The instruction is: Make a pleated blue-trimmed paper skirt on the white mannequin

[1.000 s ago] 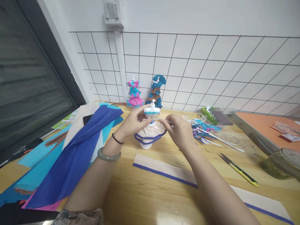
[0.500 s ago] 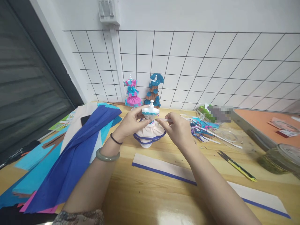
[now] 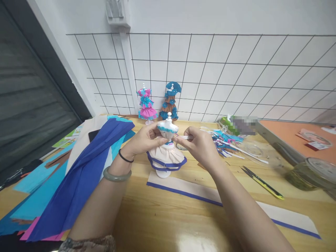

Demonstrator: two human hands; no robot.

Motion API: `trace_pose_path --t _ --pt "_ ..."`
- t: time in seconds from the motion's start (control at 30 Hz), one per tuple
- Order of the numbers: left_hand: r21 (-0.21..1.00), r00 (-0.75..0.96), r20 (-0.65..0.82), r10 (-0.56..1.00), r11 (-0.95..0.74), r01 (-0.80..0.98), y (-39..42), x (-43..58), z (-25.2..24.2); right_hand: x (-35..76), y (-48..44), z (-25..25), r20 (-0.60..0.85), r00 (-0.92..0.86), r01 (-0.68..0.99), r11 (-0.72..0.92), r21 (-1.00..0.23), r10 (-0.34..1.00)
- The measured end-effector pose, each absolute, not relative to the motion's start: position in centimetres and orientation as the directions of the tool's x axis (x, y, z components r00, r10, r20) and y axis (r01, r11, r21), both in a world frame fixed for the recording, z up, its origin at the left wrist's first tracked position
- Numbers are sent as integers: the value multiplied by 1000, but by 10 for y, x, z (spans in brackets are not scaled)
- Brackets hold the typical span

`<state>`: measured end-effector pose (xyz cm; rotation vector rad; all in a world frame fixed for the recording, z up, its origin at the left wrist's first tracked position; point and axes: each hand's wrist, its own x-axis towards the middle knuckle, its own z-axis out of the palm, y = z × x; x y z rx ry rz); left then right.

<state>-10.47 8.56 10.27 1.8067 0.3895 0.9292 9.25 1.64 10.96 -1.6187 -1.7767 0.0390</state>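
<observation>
A small white dress-form mannequin (image 3: 168,126) stands upright in front of me, wearing a pale pleated paper skirt (image 3: 166,156) with blue bands and a wavy light-blue trim at the bust. My left hand (image 3: 144,141) is closed around the side of its torso, thumb across the waist. At the other side, my right hand (image 3: 201,146) pinches a narrow white strip (image 3: 187,137) between thumb and fingers, its end close to the waist. Just behind the mannequin's round base lies a pale paper strip with a blue edge (image 3: 183,186).
Two dressed mannequins, one pink (image 3: 147,106) and one brown and teal (image 3: 171,101), stand against the tiled wall. Crepe paper sheets (image 3: 86,171) cover the left side. Right are scraps (image 3: 225,140), yellow-black thread snips (image 3: 262,182), a tape roll (image 3: 307,174) and another blue-edged strip (image 3: 291,217).
The mannequin has come nearer to me, its base now overlapping the paper strip's left end. Both hands keep their grips beside it, and the whole view has shifted slightly.
</observation>
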Motion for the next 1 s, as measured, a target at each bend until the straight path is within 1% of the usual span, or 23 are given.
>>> trace_pose_path --t 0.13,0.33,0.4,0.47,0.57,0.73,0.9,1.0 --pt "918 706 363 609 -366 -156 87 -107 102 96 14 113 373 -34 856 220 -468 927" --pt "937 707 340 621 -287 -198 88 -107 101 102 9 119 279 -133 810 266 -523 951" --pt "943 722 325 610 -263 -202 87 -108 102 104 7 121 283 -174 793 305 -527 943" --pt "950 742 301 599 -251 -184 87 -108 103 105 6 122 326 -204 785 353 -509 923" --pt "951 737 289 611 -273 -147 86 -110 105 107 7 121 372 -216 760 394 -517 903" --pt "934 717 331 614 -320 -157 85 -112 110 111 9 117 352 -219 704 397 -589 910" --pt "941 734 316 601 -299 -159 85 -110 112 113 4 121 327 -244 696 400 -596 913" --pt "929 722 336 605 -339 -148 85 -108 110 109 -4 126 321 -279 716 419 -559 905"
